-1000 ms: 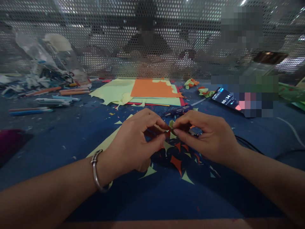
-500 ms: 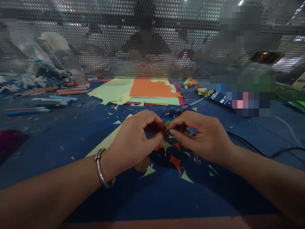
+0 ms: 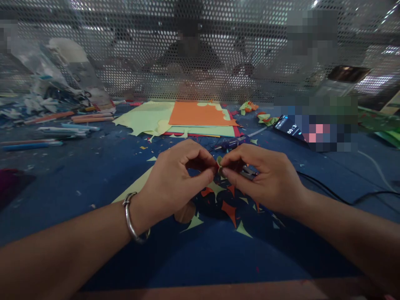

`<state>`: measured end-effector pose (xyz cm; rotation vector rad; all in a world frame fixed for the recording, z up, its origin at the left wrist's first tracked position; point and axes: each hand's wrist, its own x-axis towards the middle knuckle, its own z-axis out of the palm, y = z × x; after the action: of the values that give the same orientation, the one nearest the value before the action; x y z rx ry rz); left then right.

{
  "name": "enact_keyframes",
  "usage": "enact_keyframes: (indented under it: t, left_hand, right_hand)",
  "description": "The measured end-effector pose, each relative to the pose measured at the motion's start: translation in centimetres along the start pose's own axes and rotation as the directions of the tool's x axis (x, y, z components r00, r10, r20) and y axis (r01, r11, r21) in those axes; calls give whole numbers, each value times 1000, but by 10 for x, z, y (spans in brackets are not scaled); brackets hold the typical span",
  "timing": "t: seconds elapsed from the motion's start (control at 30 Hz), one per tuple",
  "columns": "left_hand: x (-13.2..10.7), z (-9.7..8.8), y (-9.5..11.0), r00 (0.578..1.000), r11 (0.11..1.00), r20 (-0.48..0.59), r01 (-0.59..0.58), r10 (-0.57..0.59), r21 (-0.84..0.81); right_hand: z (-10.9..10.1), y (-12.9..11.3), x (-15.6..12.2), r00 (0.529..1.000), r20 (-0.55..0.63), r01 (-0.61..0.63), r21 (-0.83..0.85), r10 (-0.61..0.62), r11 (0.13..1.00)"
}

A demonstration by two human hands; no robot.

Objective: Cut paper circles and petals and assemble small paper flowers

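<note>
My left hand [image 3: 179,179], with a silver bangle [image 3: 128,216] at its wrist, is closed in a pinch at the centre. My right hand [image 3: 264,175] pinches from the other side, the fingertips almost meeting. Between them is a small curled piece of green paper [image 3: 219,162]; a speck of red shows by the left fingertips, too small to name. Below the hands lie paper scraps: an orange one [image 3: 229,212] and a pale green one [image 3: 243,230]. A brown disc [image 3: 185,212] is partly hidden under my left hand. Behind my right fingers, pliers-like metal jaws [image 3: 248,172] show in part.
Sheets of orange paper [image 3: 193,114] and pale green paper [image 3: 140,116] lie behind the hands, near a purple hot glue gun [image 3: 233,143]. At right are a phone [image 3: 290,129] and a black cable [image 3: 328,191]. Pens [image 3: 62,132] lie left; a perforated metal screen [image 3: 137,54] stands behind.
Both hands stay at nearly the same spot, fingertips shifting slightly around the green paper. The whole view has moved a little.
</note>
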<state>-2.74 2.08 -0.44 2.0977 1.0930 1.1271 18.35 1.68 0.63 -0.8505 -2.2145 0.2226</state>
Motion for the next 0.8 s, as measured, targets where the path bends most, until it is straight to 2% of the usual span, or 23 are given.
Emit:
enact_keyframes:
  t: [0.23,0.8]
  left_hand:
    - [0,-2,5,999,999,6,-48,48,25]
    - [-1,-7,7,980,973,82,-193,183,128]
  right_hand:
    - [-1,1,-1,1000,-5,-8,-16,8,1000]
    - [-2,-3,-2,997,36,75,-61,-73,995]
